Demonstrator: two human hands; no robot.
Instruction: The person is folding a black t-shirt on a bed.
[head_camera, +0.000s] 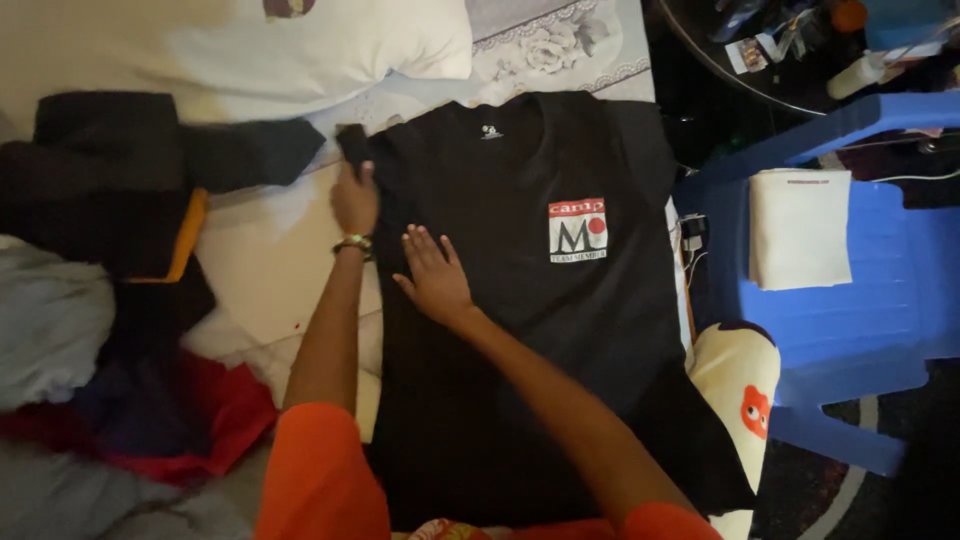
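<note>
Sleeve end (352, 143) hidden by left hand (354, 200)

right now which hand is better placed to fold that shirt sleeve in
Left. The left hand already grips the sleeve of the black t-shirt at its edge, while the right hand lies flat on the chest, likely better pinning the cloth.

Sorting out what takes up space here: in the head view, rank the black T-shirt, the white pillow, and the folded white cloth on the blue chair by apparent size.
1. black T-shirt
2. white pillow, partly cut off by the frame
3. folded white cloth
</note>
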